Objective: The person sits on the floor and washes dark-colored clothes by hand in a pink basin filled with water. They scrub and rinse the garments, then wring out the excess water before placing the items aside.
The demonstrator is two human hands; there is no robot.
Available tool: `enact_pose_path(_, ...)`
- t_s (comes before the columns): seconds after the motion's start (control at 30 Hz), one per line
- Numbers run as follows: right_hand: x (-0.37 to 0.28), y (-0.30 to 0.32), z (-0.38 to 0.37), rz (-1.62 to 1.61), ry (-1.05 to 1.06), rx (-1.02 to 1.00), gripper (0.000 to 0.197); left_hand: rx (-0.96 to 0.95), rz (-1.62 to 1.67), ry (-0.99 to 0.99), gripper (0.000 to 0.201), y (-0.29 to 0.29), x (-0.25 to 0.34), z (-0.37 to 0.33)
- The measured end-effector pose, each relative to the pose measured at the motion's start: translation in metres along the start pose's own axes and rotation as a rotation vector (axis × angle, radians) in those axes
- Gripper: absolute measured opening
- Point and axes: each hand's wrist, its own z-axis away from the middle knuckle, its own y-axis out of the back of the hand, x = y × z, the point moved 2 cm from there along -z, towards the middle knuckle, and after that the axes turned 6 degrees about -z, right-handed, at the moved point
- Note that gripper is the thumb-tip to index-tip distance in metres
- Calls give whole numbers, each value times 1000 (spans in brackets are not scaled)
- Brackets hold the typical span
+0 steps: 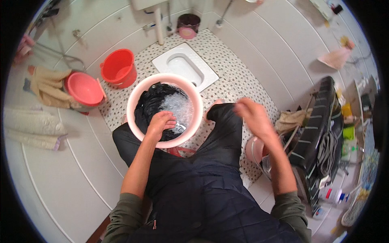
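Left hand (163,122): positioned above the near half of the pale pink basin (198,101), inside the rim. Fingers are loosely bent, partly spread, with nothing visibly gripped; from where I stand, contact with the foamy water (179,106) cannot be confirmed. Right hand (254,115): raised outside the basin, to its right, above the right knee (227,113). Its fingers are bent and blurred; I cannot tell their exact opening, and no held item shows.

Dark cloth (146,106): inside the basin, bunched along the left wall. The visible bulk curves from the far side toward the near side, left of and beyond the left hand. Folds leave no definite long axis. Judged by position, the left hand is the nearer of the 2 for any reach to the cloth; the right would need to cross the basin's right rim.

Beyond the basin: 1 red bucket (119,69) to the left, 1 squat toilet (207,75) to the right.
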Motion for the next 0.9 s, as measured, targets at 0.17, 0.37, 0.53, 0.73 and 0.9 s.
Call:
enact_pose_path(0.17, 21, -174, -93, 154, 164, -255, 27, 52, 112, 78, 31, -2, -15, -3)
enact_pose_path(0.37, 43, -260, -137, 315, 181, 82, 41, 118, 90, 58, 37, -14, -20, -17)
enact_pose_path(0.53, 70, -269, -141, 216, 30, -271, 34, 214, 121, 121, 45, -16, -25, -23)
enact_pose_path(0.73, 16, -209, -113, -7, 104, -430, 32, 125, 579, 121, 57, -35, 0, -19)
enact_pose_path(0.9, -7, -192, -84, -191, 174, -439, 29, 95, 848, 68, 50, -35, -5, -27)
